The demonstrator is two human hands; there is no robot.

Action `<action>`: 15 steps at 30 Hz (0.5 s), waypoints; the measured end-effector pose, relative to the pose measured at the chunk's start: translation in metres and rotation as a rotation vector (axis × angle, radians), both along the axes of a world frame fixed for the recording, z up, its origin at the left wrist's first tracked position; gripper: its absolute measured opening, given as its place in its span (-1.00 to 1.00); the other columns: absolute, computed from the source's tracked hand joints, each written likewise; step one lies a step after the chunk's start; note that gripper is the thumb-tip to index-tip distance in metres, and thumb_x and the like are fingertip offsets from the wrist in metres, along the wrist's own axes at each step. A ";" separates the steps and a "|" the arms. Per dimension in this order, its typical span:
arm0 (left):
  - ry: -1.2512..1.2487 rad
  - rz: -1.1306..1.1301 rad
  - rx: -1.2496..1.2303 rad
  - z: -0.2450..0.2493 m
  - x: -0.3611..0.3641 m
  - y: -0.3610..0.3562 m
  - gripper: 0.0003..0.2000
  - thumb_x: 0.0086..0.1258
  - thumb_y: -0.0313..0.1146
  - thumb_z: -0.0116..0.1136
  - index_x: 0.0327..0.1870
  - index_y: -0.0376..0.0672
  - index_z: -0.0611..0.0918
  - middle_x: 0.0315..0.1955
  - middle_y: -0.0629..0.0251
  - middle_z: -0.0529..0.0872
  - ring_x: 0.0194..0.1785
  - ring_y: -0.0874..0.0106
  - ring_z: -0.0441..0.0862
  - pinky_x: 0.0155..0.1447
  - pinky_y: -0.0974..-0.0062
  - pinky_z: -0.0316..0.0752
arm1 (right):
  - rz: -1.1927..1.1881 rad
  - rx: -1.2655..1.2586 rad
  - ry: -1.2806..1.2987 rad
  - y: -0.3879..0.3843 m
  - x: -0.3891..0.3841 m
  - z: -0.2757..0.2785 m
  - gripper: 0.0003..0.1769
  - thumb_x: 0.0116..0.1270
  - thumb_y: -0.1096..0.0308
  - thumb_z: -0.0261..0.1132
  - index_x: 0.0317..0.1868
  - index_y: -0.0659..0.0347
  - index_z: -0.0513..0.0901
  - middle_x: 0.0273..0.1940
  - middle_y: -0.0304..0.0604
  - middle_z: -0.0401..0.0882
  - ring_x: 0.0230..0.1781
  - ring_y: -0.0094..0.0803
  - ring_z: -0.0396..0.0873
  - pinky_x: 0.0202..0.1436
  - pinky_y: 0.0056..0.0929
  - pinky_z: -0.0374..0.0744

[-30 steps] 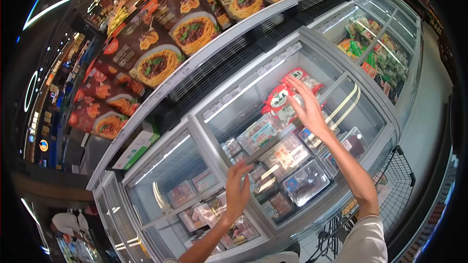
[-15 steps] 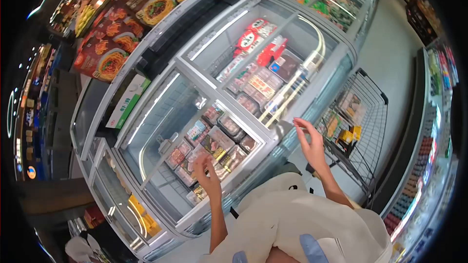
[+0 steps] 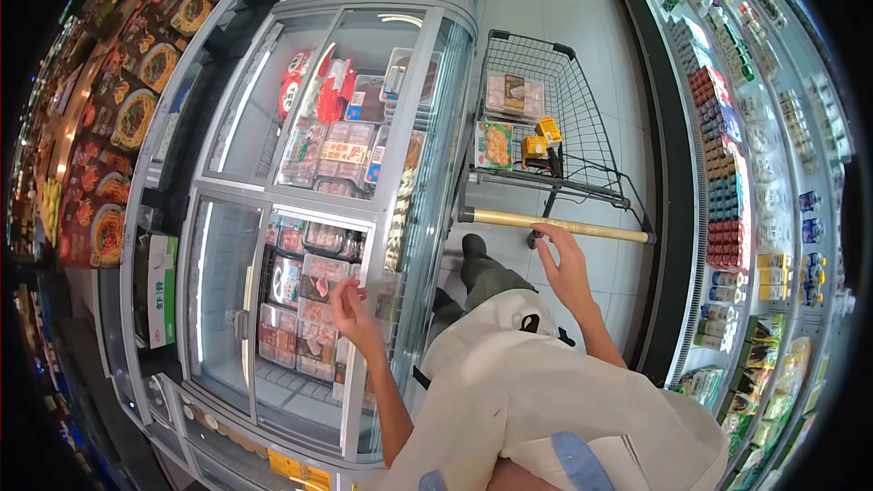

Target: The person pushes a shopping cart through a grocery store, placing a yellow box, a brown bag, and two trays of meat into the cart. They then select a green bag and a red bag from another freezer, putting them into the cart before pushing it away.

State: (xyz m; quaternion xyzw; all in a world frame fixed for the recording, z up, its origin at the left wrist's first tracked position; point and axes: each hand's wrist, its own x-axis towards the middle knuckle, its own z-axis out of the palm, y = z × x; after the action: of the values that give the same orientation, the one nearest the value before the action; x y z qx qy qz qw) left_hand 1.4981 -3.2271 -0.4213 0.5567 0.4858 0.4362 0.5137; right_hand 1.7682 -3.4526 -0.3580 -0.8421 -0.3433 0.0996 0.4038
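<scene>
R hand (image 3: pixel 566 265) open, empty, just under cart handle (image 3: pixel 582 225); L hand (image 3: pixel 351 305) open over freezer (image 3: pixel 282 193).

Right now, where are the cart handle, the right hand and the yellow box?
Cart handle (image 3: pixel 500 218): head view, wooden bar's bare left part.
Right hand (image 3: pixel 566 271): head view, back of the hand.
Yellow box (image 3: pixel 548 130): head view, its top face.

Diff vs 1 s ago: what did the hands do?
Right hand left the red packs in the freezer and drew back to the cart handle, not gripping. Left hand pulled back toward the freezer's near edge. Both stay open and empty.
</scene>
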 end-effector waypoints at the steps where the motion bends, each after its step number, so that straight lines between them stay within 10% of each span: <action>1: 0.024 -0.054 -0.012 0.012 0.014 -0.004 -0.80 0.69 -0.46 0.03 0.11 -0.29 0.68 -0.12 0.28 0.72 -0.15 0.53 0.64 0.01 0.54 0.55 | -0.014 -0.016 -0.004 -0.004 0.006 -0.001 -0.69 0.56 0.47 0.26 0.25 0.20 0.67 0.15 0.01 0.70 0.15 -0.06 0.67 0.25 -0.23 0.60; 8: 0.087 -0.156 -0.102 0.019 0.087 -0.024 -0.81 0.69 -0.45 0.04 0.12 -0.29 0.68 -0.18 0.32 0.71 -0.16 0.55 0.63 0.02 0.54 0.56 | -0.055 0.194 0.110 0.040 0.149 -0.049 -0.68 0.56 0.43 0.30 0.25 0.25 0.60 0.09 -0.01 0.72 0.03 -0.19 0.70 0.13 -0.30 0.64; 15: 0.229 -0.177 -0.180 0.007 0.214 -0.028 -0.83 0.68 -0.48 0.05 0.08 -0.28 0.68 -0.19 0.31 0.71 -0.11 0.52 0.65 0.09 0.53 0.55 | 0.050 -0.283 0.532 0.118 0.313 -0.315 -0.23 0.41 0.11 0.49 0.47 0.26 0.36 0.12 0.11 0.69 0.13 -0.16 0.70 0.17 -0.27 0.64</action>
State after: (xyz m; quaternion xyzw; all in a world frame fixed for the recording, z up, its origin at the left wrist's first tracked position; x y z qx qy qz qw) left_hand 1.7124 -3.2555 -0.4143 0.5950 0.5274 0.2778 0.5392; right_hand 2.0815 -3.3344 -0.6730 -0.8258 -0.2287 0.3732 0.3555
